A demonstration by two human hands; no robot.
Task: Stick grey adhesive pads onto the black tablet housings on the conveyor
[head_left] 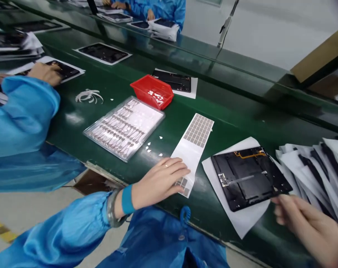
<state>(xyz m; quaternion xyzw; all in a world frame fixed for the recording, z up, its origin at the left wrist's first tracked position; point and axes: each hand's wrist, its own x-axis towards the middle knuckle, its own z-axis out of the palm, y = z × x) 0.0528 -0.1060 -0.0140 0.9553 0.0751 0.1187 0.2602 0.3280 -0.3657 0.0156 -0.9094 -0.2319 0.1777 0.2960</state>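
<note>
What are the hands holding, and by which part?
The right hand seemingly pinches the thin black rectangular panel by its near right corner; the left hand lies on the white paper strip with grey squares, no grip visible.

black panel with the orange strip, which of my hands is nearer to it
Right. Your right hand is at the near right corner of the black panel; your left hand rests on the gridded sheet, to the panel's left.

One gridded sheet, one tray, one bin
</note>
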